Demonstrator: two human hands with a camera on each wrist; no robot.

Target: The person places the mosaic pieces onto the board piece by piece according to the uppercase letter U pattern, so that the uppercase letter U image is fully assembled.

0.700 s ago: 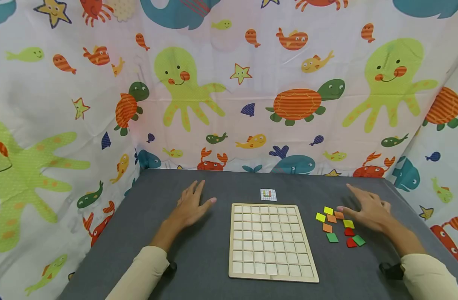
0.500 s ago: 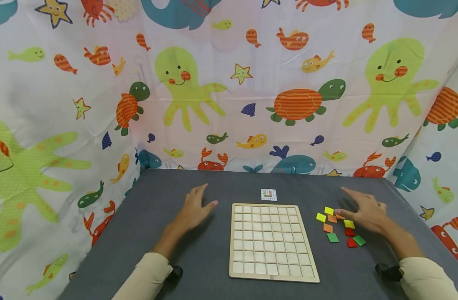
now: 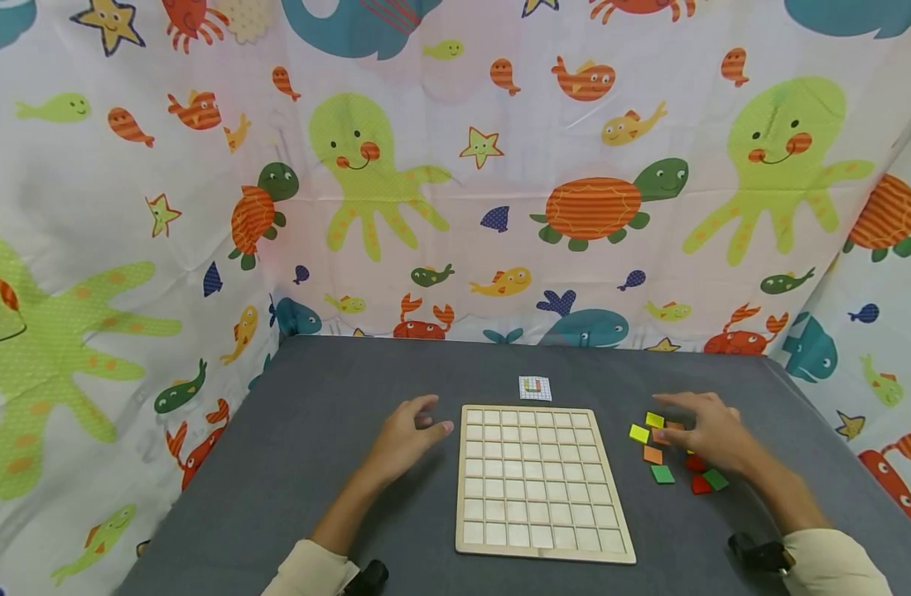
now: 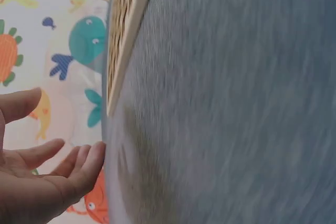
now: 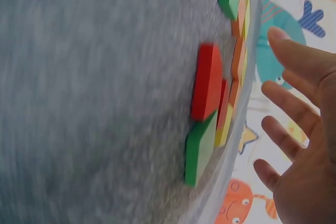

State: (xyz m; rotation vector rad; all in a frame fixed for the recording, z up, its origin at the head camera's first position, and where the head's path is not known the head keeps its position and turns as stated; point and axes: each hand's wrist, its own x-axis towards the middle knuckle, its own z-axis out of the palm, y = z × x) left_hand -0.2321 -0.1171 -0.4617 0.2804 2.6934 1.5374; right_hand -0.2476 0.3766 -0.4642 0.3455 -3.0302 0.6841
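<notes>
Here, sea-animal curtain (image 3: 441, 285): hangs behind the work and to both sides, printed with octopuses, turtles, crabs and whales
Grey table (image 3: 418, 538): runs back to the curtain's foot
Wooden grid board (image 3: 539, 480): lies flat between the two hands, its cells unfilled; roughly as long as wide, so no clear long axis
Right hand (image 3: 712, 430): over the far right part of a cluster of square tiles (image 3: 653, 455), fingers pointing left across it; thumb and fingers stand apart with nothing between them, and the right wrist view shows a gap from fingertips to tiles
Left hand (image 3: 403, 443): just beside the board's left edge, near its far corner; fingers loosely bent, thumb apart from them, nothing held
Gridded card (image 3: 534, 388): just beyond the board's far edge, with a small coloured figure too fine to read
Tile cluster: right of the board, in yellow, orange, green and red, one yellow mostly hidden by the right hand; from that hand the tiles lie below, leftward and toward the person, so it is much the nearer, the whole board standing between them and the left hand
Red tile (image 3: 701, 484): nearest the person among the reds, appears to touch a green tile (image 3: 715, 479)
</notes>
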